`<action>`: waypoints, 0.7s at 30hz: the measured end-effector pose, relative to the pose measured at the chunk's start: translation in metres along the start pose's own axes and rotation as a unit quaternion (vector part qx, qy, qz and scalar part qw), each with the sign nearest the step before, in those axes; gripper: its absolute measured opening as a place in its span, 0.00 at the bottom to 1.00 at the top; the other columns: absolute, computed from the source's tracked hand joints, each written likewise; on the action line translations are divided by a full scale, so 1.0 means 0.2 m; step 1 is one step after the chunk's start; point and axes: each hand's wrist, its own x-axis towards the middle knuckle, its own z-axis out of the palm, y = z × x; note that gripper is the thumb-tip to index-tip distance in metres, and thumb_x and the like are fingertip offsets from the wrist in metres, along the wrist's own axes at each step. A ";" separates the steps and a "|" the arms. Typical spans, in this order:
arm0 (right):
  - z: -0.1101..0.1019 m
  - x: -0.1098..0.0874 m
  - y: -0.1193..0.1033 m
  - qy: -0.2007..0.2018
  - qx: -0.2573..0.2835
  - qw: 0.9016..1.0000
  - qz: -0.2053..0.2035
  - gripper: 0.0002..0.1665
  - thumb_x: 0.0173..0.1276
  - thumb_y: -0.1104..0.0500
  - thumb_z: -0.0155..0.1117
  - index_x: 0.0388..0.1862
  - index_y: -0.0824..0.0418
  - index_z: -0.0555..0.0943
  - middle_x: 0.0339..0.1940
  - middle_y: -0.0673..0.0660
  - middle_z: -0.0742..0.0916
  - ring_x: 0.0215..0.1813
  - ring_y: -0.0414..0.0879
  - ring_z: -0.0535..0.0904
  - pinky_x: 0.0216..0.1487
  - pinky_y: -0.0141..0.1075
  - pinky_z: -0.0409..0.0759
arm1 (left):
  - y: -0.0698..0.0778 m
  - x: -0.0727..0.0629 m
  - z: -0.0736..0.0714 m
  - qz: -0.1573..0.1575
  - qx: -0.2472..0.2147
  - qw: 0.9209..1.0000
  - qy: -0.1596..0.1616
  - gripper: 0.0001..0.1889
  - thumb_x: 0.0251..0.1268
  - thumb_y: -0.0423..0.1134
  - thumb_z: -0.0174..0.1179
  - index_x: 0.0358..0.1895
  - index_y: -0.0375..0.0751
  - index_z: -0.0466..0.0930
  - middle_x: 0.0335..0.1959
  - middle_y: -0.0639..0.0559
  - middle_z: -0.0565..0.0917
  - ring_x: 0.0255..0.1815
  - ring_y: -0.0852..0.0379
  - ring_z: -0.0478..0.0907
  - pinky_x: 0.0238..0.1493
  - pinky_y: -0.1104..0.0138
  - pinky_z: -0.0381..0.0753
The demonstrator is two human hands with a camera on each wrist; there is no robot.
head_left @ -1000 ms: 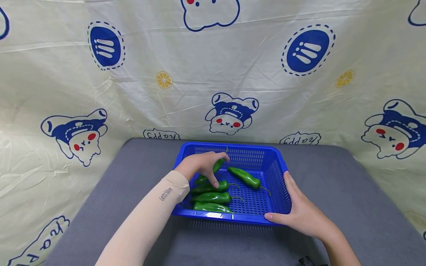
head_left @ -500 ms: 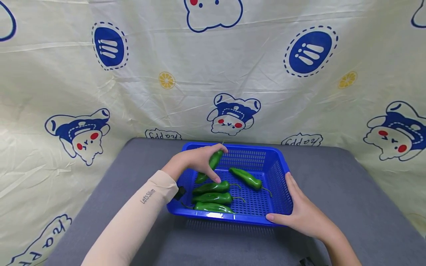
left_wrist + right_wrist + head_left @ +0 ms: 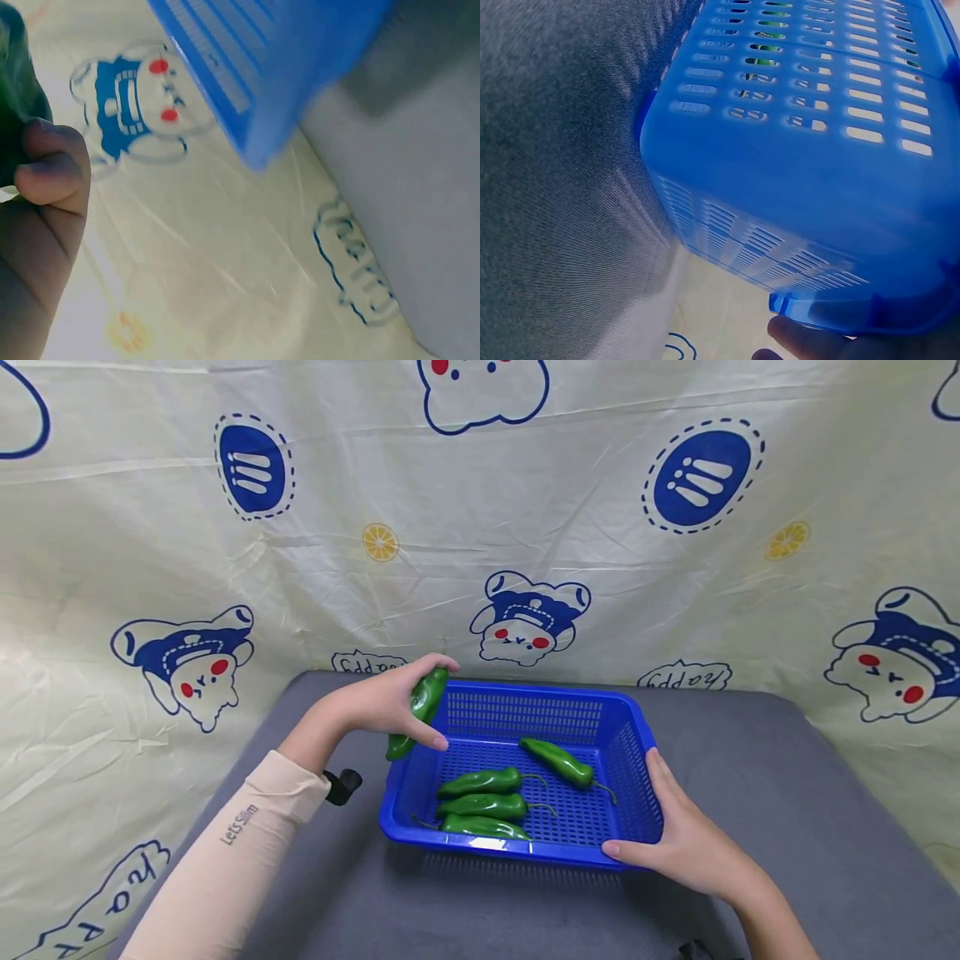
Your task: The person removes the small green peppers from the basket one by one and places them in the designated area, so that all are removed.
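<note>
My left hand holds a green pepper between thumb and fingers, raised over the left rim of the blue plastic basket. In the left wrist view the curled fingertips press against the same pepper. My right hand grips the basket's front right corner, its thumb on the front rim and its fingers along the right side. Inside the basket, three green peppers lie stacked in a row at the left, the middle pepper among them. Another pepper lies slantwise farther right.
The basket stands on a grey cloth-covered table. Behind the table hangs a cream curtain with blue cartoon prints. A black wrist device sticks out from my left cuff, to the left of the basket.
My left hand has lifted a pepper from the back left of the basket and carried it left, up over the rim. The right hand has stayed at the corner.
</note>
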 end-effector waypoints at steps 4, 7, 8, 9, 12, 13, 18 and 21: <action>0.00 0.00 0.00 0.002 -0.002 1.000 0.000 0.78 0.56 0.36 0.74 0.80 0.54 0.25 0.82 0.63 0.36 0.79 0.74 0.41 0.65 0.76 0.53 | -0.10 -0.11 -0.04 -0.035 -0.029 0.999 0.022 0.52 0.48 0.51 0.78 0.74 0.60 0.52 0.59 0.41 0.71 0.48 0.47 0.77 0.43 0.60 0.83; -0.01 0.00 0.00 0.003 0.000 1.000 -0.005 0.78 0.56 0.37 0.74 0.80 0.54 0.25 0.82 0.64 0.36 0.79 0.74 0.40 0.65 0.76 0.52 | -0.19 -0.19 -0.06 -0.056 -0.049 0.996 0.043 0.51 0.50 0.50 0.77 0.74 0.60 0.51 0.58 0.39 0.70 0.46 0.46 0.77 0.41 0.60 0.83; -0.01 0.00 0.00 0.004 0.001 1.000 -0.006 0.78 0.56 0.37 0.74 0.80 0.54 0.25 0.82 0.64 0.36 0.79 0.74 0.40 0.65 0.76 0.52 | -0.23 -0.21 -0.06 -0.061 -0.054 0.995 0.050 0.52 0.50 0.50 0.77 0.74 0.60 0.51 0.58 0.38 0.70 0.45 0.46 0.78 0.41 0.61 0.82; -0.01 0.00 0.00 0.005 0.003 1.000 -0.007 0.78 0.56 0.37 0.74 0.80 0.54 0.25 0.82 0.63 0.36 0.79 0.74 0.39 0.65 0.76 0.52 | -0.26 -0.23 -0.06 -0.068 -0.063 0.994 0.057 0.52 0.50 0.50 0.77 0.74 0.59 0.51 0.58 0.37 0.69 0.45 0.46 0.78 0.41 0.60 0.82; -0.01 0.00 0.00 0.006 0.004 1.000 -0.007 0.78 0.56 0.37 0.75 0.80 0.53 0.25 0.82 0.63 0.36 0.79 0.73 0.39 0.65 0.76 0.52 | -0.36 -0.29 -0.04 -0.086 -0.085 0.990 0.073 0.51 0.51 0.49 0.76 0.75 0.58 0.50 0.57 0.35 0.69 0.44 0.46 0.77 0.41 0.60 0.82; -0.01 0.00 0.00 0.005 0.004 1.000 -0.006 0.78 0.55 0.37 0.75 0.80 0.53 0.25 0.82 0.63 0.36 0.79 0.73 0.39 0.65 0.76 0.52 | -0.40 -0.30 -0.03 -0.091 -0.091 0.989 0.077 0.51 0.51 0.49 0.76 0.75 0.57 0.50 0.56 0.35 0.69 0.44 0.46 0.77 0.41 0.61 0.81; -0.01 0.00 0.00 0.005 0.005 1.000 -0.004 0.78 0.55 0.37 0.75 0.80 0.54 0.24 0.82 0.65 0.36 0.79 0.74 0.39 0.65 0.77 0.52 | -0.55 -0.36 0.04 -0.119 -0.108 0.984 0.082 0.50 0.54 0.50 0.74 0.75 0.53 0.50 0.57 0.34 0.67 0.48 0.44 0.73 0.40 0.62 0.80; 0.00 0.00 0.01 0.005 0.010 1.000 -0.004 0.78 0.55 0.37 0.75 0.80 0.53 0.24 0.82 0.65 0.36 0.79 0.74 0.39 0.64 0.77 0.51 | -0.62 -0.37 0.09 -0.129 -0.116 0.982 0.080 0.50 0.55 0.50 0.74 0.75 0.51 0.50 0.57 0.34 0.67 0.49 0.44 0.72 0.41 0.62 0.79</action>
